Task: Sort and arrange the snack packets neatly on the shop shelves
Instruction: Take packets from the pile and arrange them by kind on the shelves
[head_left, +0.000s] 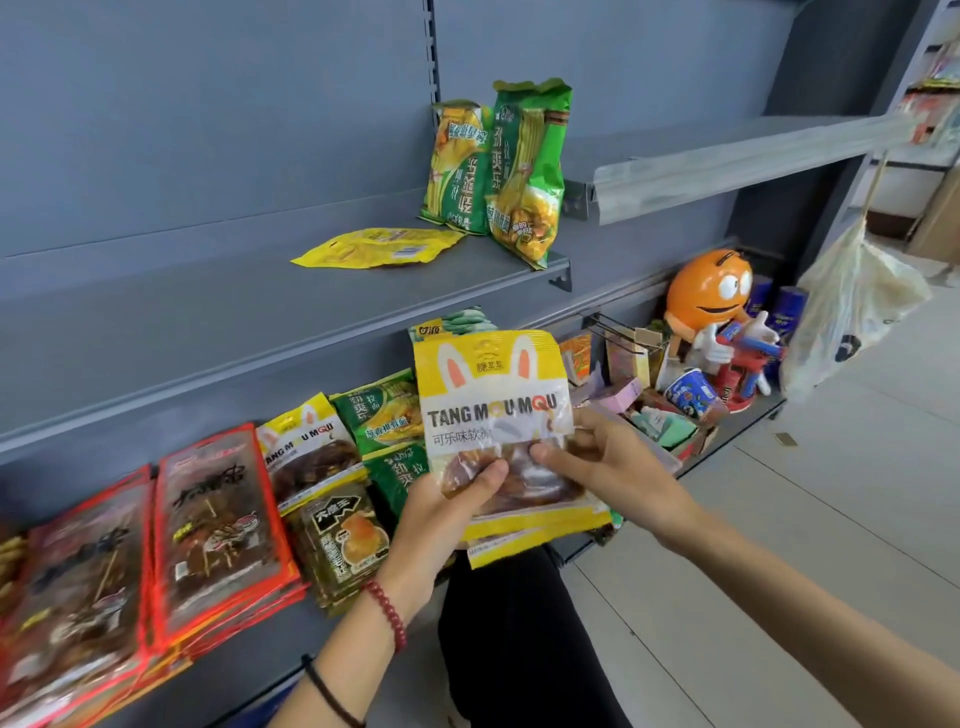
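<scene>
Both hands were clamped on a yellow rabbit-ear packet marked TANG MOU MQU, held upright in front of the shelves. The left hand gripped its lower left part, thumb on the clear window and fingers behind. The right hand pinched the lower right part, thumb on the front. More yellow-edged packets sat stacked behind the front one in the same grip; how many could not be told. The left wrist wore a red bead bracelet, with a black band further up the forearm. On the middle shelf two green noodle packets stood leaning on the back panel, touching each other, and a flat yellow packet lay just left of them. The lower shelf carried stacks of red packets at left, then another rabbit-ear packet, a dark packet with an egg picture below it, and green packets partly hidden behind the held stack. To the right stood an orange round-headed figure near a box of mixed small goods. A pale plastic bag hung at the far right.
</scene>
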